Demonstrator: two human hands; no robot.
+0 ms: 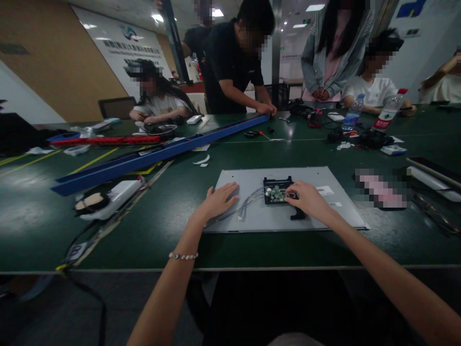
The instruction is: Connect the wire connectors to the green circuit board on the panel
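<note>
A grey flat metal panel (252, 218) lies on the table in front of me. My left hand (220, 199) rests flat on its left part, fingers stretched out and holding nothing. On the panel sits a black plastic bracket (277, 182) with a green circuit board (276, 194) in it. Fingers of my right hand (306, 196) are pinched at the board's right edge; the exact contact is partly hidden. Grey wires (246, 204) run from the board's left side across the panel towards my left hand. A black foot of the bracket (297, 214) shows below my right hand.
Left of the panel lies a white device with a black strap (111, 199). A long blue channel (169, 153) crosses the table, and a person (234, 62) bends over its far end. A phone (382, 190) lies to the right. Two bottles (389, 111) stand farther back.
</note>
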